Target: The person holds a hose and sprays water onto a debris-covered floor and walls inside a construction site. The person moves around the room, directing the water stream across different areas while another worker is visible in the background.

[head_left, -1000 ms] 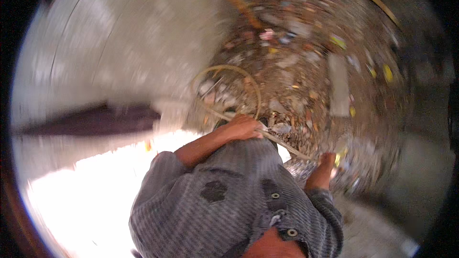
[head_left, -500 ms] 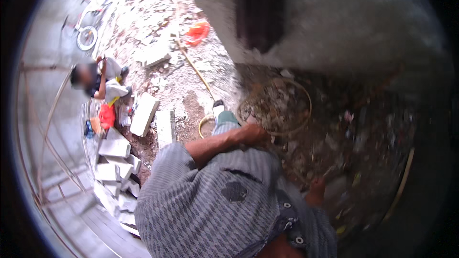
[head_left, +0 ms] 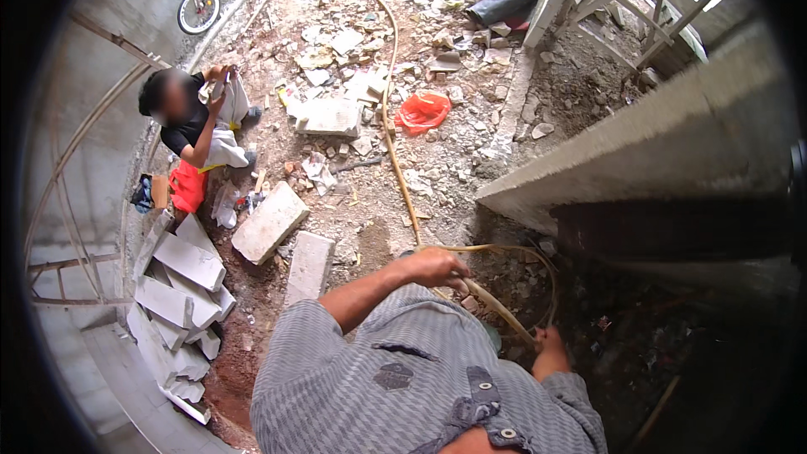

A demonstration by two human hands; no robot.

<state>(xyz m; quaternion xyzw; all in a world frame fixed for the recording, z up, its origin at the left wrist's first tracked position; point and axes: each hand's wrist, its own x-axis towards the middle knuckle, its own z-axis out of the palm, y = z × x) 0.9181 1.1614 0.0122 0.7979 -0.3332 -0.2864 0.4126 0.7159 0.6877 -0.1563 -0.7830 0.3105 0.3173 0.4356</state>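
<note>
A yellowish hose (head_left: 500, 311) stretches between my two hands in front of my body. My left hand (head_left: 437, 267) is closed around its upper end of this stretch, with the arm bent across my chest. Lower and further right, my right hand (head_left: 551, 350) grips the same hose, its fingers partly hidden. A loose loop of the hose (head_left: 551, 273) hangs beyond both hands. From there the hose runs away over the rubble.
Concrete blocks (head_left: 307, 267) lie on the left, with several more piled by the wall (head_left: 189, 261). A person (head_left: 189, 118) sits at the far left near a red bag (head_left: 187, 187). An orange-red plastic bag (head_left: 423, 112) lies on rubble. A concrete wall (head_left: 656, 143) stands at right.
My view has swung toward the rubble area. The hose, earlier a loop near the ground, now spans between my hands. My right hand has come nearer to the hose's loop.
</note>
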